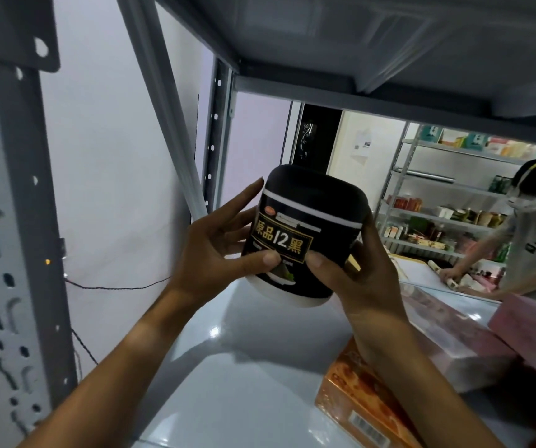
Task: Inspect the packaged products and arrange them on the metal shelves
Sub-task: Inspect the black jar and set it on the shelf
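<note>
A black jar [308,221] with a black lid, white bands and a gold-framed label hangs tilted above the grey metal shelf [244,367]. My left hand [215,253] holds its left side, thumb pressed on the label and fingers spread behind. My right hand [353,266] grips its right side, thumb on the label front. The label faces me. The jar's base is clear of the shelf surface.
An orange box [357,402] lies on the shelf under my right forearm, pink boxes [454,344] beside it at right. The upper shelf [357,43] is close overhead; a perforated upright [4,253] stands left. A masked person [531,227] works by stocked shelves [438,195] beyond.
</note>
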